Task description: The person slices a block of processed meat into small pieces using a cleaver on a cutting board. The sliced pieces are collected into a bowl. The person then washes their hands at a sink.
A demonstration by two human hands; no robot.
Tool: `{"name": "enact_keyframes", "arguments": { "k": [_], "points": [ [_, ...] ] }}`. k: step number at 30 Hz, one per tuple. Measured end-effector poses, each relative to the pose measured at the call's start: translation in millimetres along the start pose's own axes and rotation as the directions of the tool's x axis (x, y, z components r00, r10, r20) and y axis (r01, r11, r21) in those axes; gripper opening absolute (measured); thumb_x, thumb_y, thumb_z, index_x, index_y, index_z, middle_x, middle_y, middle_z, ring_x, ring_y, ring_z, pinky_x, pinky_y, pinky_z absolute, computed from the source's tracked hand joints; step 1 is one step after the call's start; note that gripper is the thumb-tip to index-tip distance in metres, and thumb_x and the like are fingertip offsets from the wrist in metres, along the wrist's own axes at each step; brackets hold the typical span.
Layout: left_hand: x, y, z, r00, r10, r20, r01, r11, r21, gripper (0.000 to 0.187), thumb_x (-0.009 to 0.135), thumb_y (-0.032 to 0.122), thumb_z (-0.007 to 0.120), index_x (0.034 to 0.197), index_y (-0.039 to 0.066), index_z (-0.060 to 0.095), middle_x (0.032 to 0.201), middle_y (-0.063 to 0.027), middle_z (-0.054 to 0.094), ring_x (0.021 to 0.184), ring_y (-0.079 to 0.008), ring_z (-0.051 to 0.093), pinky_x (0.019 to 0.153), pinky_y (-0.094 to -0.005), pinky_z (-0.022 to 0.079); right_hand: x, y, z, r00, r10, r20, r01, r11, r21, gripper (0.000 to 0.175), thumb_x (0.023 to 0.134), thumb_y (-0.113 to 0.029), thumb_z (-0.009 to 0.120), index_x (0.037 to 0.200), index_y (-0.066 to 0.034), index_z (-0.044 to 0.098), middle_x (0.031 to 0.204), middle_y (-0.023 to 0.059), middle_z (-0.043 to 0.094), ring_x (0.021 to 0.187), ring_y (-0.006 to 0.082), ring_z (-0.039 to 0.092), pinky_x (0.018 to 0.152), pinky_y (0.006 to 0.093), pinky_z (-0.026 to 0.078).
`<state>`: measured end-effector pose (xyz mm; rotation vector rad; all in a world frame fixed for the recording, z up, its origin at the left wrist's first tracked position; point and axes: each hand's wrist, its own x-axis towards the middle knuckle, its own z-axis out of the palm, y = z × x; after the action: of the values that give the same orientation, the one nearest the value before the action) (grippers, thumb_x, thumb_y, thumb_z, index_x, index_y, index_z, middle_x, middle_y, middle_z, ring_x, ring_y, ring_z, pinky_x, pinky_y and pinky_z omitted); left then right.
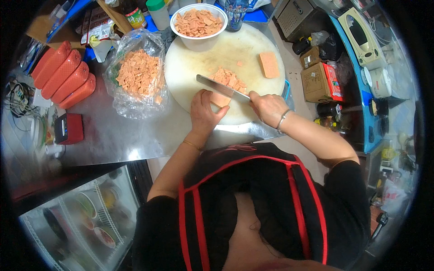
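My right hand (269,107) grips the handle of a kitchen knife (217,85), whose broad steel blade points left over the round white cutting board (190,67). Under the fingers of my left hand (205,110) lies a block of pink luncheon meat (220,99), pressed against the board. Beyond the blade is a heap of cut meat pieces (225,77), with one small bit (239,63) apart from it. A thicker slab of the meat (269,64) rests near the board's right edge. Cut pieces fill a white bowl (200,44) at the board's far side.
A clear plastic bag (135,110) with more cut meat lies left of the board. Several red-wrapped sausages (66,76) and a red box-shaped device (69,128) sit farther left on the steel table (112,135). A glass-front fridge (81,216) stands below left; cardboard boxes (315,83) are at right.
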<state>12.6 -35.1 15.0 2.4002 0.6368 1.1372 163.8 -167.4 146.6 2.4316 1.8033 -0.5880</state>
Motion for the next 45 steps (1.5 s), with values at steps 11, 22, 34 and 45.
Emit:
{"name": "enact_keyframes", "arguments": {
  "k": [11, 22, 34, 45],
  "points": [
    [-2, -1, 1, 0.999, -0.023, 0.037, 0.023, 1.0, -0.006, 0.061, 0.055, 0.023, 0.084, 0.102, 0.001, 0.051, 0.1, -0.0177, 0.054, 0.095, -0.0347, 0.053, 0.082, -0.0416, 0.046, 22, 0, 20, 0.991, -0.006, -0.13, 0.012, 0.999, 0.048, 0.017, 0.089, -0.02, 0.052, 0.092, -0.0044, 0.048, 0.063, 0.0191, 0.061, 0.062, 0.0395, 0.061, 0.057, 0.0488, 0.048],
    [-6, -3, 6, 0.999, -0.038, 0.021, 0.037, 0.999, 0.023, 0.061, 0.056, 0.027, 0.083, 0.103, 0.002, 0.052, 0.105, -0.0157, 0.054, 0.1, -0.0328, 0.052, 0.086, -0.0408, 0.045, 22, -9, 17, 1.0, -0.019, 0.007, 0.018, 0.999, 0.045, 0.02, 0.086, -0.013, 0.044, 0.101, -0.0027, 0.051, 0.079, 0.0211, 0.066, 0.077, 0.0366, 0.065, 0.068, 0.0459, 0.051],
    [-9, 0, 2, 0.998, -0.065, 0.017, 0.064, 0.995, 0.077, 0.062, 0.055, 0.028, 0.083, 0.102, 0.003, 0.052, 0.104, -0.0147, 0.054, 0.1, -0.0318, 0.052, 0.086, -0.0404, 0.042, 0, -11, -7, 0.995, -0.023, 0.094, 0.027, 0.999, -0.034, 0.023, 0.085, -0.012, 0.045, 0.105, -0.0021, 0.051, 0.081, 0.0225, 0.066, 0.078, 0.0374, 0.066, 0.069, 0.0465, 0.051],
    [-11, 1, -2, 0.998, -0.059, -0.011, 0.06, 0.993, 0.097, 0.063, 0.055, 0.029, 0.083, 0.104, 0.003, 0.053, 0.103, -0.0135, 0.054, 0.099, -0.0312, 0.052, 0.086, -0.0417, 0.04, 6, -8, 7, 0.997, -0.049, -0.051, 0.051, 0.998, 0.031, 0.017, 0.087, -0.015, 0.049, 0.098, -0.0027, 0.05, 0.07, 0.0208, 0.063, 0.069, 0.0382, 0.064, 0.061, 0.0472, 0.05]
  ]
}}
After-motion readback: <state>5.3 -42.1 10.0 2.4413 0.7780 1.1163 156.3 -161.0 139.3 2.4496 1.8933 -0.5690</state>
